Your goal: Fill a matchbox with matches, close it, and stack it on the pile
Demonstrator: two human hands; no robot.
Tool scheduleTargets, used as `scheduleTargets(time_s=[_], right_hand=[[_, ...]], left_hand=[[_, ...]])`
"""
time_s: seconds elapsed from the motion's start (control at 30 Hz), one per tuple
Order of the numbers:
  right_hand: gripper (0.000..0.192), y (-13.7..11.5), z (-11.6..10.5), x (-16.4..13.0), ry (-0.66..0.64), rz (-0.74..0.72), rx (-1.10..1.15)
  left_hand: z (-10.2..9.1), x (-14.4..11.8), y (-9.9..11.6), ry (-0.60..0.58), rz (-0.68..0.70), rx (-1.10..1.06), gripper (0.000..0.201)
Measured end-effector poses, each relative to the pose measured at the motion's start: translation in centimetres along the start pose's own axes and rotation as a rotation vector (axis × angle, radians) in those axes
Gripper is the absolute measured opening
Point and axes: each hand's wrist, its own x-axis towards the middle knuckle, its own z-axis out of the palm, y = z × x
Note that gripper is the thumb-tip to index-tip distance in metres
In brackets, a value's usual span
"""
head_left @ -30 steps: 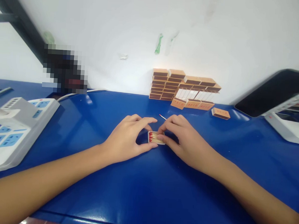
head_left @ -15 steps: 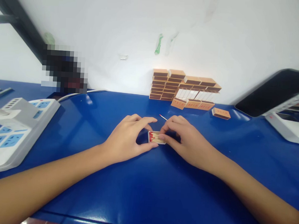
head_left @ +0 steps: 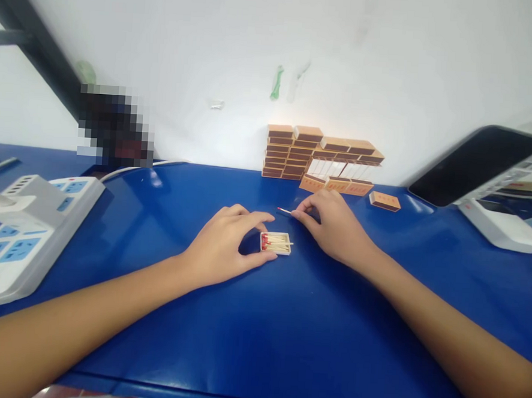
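A small white matchbox tray (head_left: pixel 289 252) lies on the blue table, filled with red-headed matches (head_left: pixel 276 242). One match sticks out past the tray's right end. My left hand (head_left: pixel 220 244) curves around the tray's left side, thumb at the near edge and a fingertip at the far edge, steadying it. Just behind the tray, my right hand (head_left: pixel 332 224) pinches a single match (head_left: pixel 284 210) by its plain end between thumb and forefinger. Its red head points left.
Orange matchboxes (head_left: pixel 277 157) are stacked against the wall, with upright matchsticks (head_left: pixel 326 168) between some layers on the right. A single matchbox (head_left: pixel 385 201) lies right of the stack. A white power strip (head_left: pixel 41 251) stands left, a dark-screened device (head_left: pixel 479 167) right.
My right hand has moved from the tray back to the loose match and now pinches it. The match lies flatter to view. My left hand stays around the tray.
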Motion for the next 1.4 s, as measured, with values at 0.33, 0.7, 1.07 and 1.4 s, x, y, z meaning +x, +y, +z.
scheduleTargets(time_s=[0.33,0.7,1.07,1.4], right_hand=[[0.016,-3.6,-2.2,-2.2,-0.232,-0.161,0.083],[0.012,-3.5,-2.5,-2.7,-0.270,-0.184,0.069],[0.020,0.4,-8.9,-1.1,-0.027,0.035,-0.185],[0.020,5.4,-10.5,-1.4,-0.373,0.286,-0.358]], left_hand=[[0.1,-0.1,0.0,-0.014,-0.021,0.004,0.062],[0.1,-0.1,-0.1,-0.002,-0.008,0.020,0.062],[-0.1,-0.1,0.2,0.029,0.022,0.009,0.054],[-0.1,-0.1,0.0,0.027,0.015,-0.005,0.050]])
